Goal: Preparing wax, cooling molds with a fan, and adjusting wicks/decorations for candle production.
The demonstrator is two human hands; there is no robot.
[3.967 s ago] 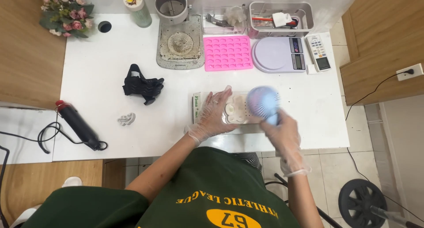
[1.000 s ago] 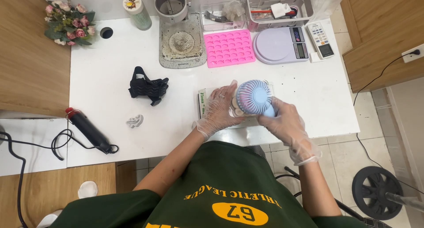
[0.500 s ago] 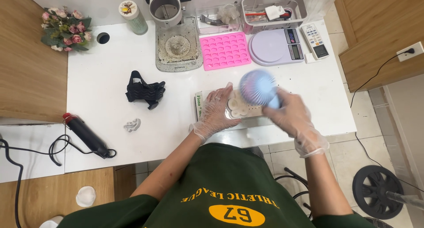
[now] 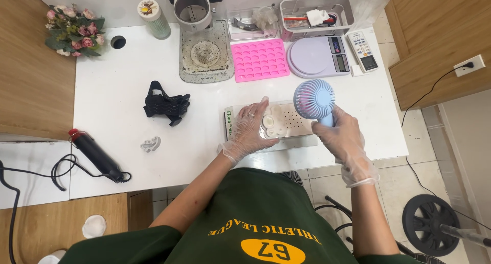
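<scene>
Right hand (image 4: 341, 138): fingers wrapped on blue handheld fan (image 4: 314, 99), desk (image 4: 117, 136) centre-right | left hand (image 4: 249, 128): fingers spread flat on white tray (image 4: 291, 122) | 12 o'clock: pink mould (image 4: 259, 60), lilac scale (image 4: 317, 57) | 9 o'clock: black glove (image 4: 164, 103)

Mould (image 4: 259, 60) left of scale (image 4: 317, 57); remote (image 4: 362, 50) right of scale; tray (image 4: 294, 122) before them, near table (image 4: 117, 136) edge.

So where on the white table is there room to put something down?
The biggest bare patch lies between the black glove, the flowers and the heat gun. A smaller one sits right of the blue fan, below the scale. The back edge is crowded with the pink mould, bins and machine.
</scene>
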